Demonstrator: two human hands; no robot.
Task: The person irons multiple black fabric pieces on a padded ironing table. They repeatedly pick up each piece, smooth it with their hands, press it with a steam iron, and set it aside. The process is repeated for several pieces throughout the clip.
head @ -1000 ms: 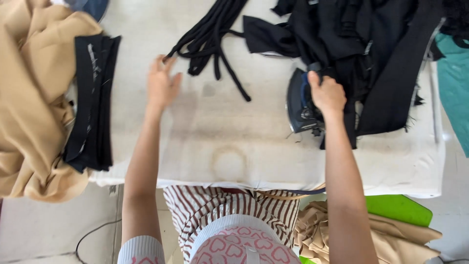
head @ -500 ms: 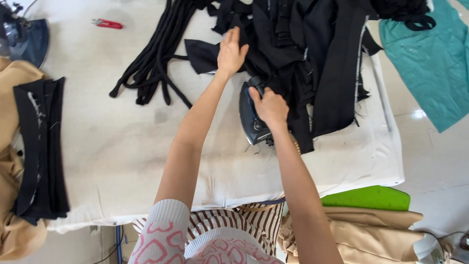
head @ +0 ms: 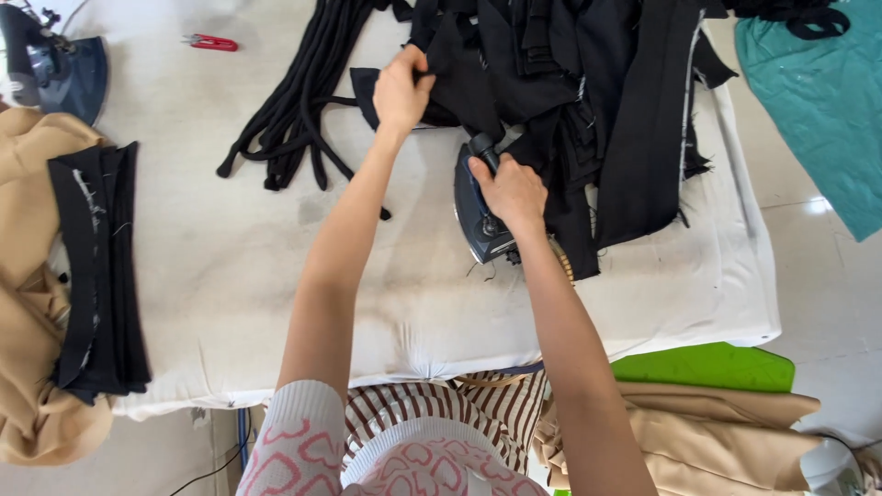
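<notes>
Iron (head: 480,213): dark blue, on white worktop (head: 239,276) at edge of black fabric heap (head: 588,83), partly hidden by right hand (head: 510,188), grip closed on handle. Left hand (head: 401,90) pinched black fabric piece (head: 459,87). Black cords (head: 303,101) beside; heap's top cut off.

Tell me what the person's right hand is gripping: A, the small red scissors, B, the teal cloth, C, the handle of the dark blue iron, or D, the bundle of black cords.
C: the right hand is closed around the handle of the dark blue iron on the white padded table.
</notes>
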